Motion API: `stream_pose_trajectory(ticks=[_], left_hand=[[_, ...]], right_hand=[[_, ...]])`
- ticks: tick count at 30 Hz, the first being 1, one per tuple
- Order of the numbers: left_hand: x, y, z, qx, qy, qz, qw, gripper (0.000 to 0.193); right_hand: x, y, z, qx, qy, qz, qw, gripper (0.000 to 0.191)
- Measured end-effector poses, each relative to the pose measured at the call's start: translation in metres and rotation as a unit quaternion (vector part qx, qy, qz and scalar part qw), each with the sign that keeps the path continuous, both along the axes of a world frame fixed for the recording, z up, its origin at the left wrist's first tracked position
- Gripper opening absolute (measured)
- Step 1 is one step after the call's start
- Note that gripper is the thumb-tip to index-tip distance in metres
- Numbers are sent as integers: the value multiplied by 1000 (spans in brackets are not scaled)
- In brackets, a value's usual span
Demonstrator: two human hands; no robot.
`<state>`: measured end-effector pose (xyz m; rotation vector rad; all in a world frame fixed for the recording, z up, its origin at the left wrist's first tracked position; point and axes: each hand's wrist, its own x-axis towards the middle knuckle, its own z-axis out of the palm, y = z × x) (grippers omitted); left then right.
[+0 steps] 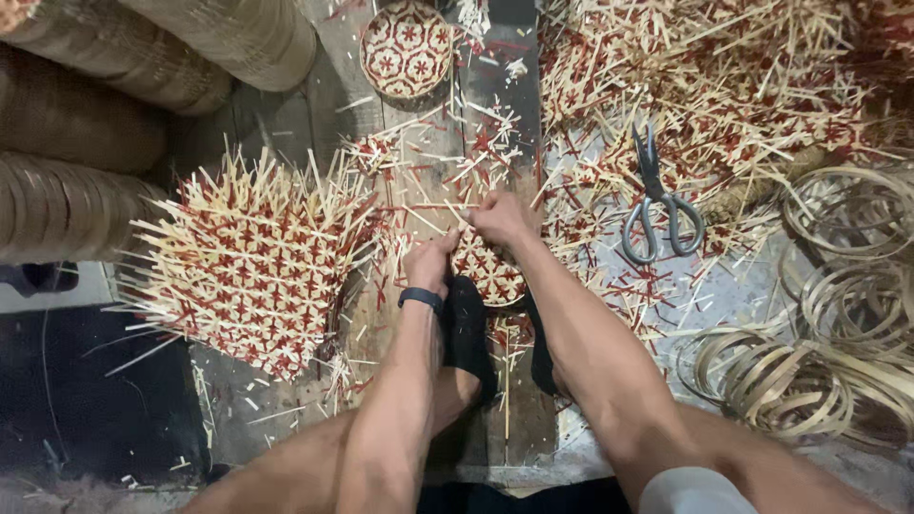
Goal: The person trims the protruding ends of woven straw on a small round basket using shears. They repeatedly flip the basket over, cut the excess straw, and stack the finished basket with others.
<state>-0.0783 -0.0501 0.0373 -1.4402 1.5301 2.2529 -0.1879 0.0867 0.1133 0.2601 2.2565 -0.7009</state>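
A small woven piece (487, 271) of red and cream strips lies on the floor in the middle, pinned under my two black-socked feet (468, 328). My left hand (430, 259), with a dark band on the wrist, grips its left edge. Over its top edge, my right hand (500, 217) pinches the loose strip ends. Both hands have their fingers closed on the weave.
A large woven mat (252, 262) with sticking-out strip ends lies to the left. A finished round woven bowl (407, 48) sits at the top. Grey scissors (657, 200) rest on strip offcuts to the right. Coiled bamboo hoops (838, 314) lie far right, rolled mats (86, 124) upper left.
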Motion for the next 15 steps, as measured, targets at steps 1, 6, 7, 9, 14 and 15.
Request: stream_pose_trajectory(ticks=[1, 6, 7, 9, 14, 15], left_hand=[[-1, -4, -1, 64, 16, -2, 998, 26], [2, -11, -3, 39, 1, -99, 994, 34], [1, -10, 0, -40, -12, -167, 985, 38], [7, -4, 10, -194, -43, -293, 935, 46], [3, 21, 93, -263, 179, -209, 925, 58], [1, 25, 115, -306, 218, -192, 906, 53]], right_hand=[[0, -1, -4, 5, 4, -1, 1000, 41], [3, 22, 1, -157, 110, -111, 975, 38], [-1, 37, 13, -208, 202, -145, 946, 39], [-21, 89, 56, -127, 190, -70, 971, 41], [-25, 247, 197, 187, 187, 250, 931, 41], [-15, 270, 212, 251, 175, 285, 908, 43]])
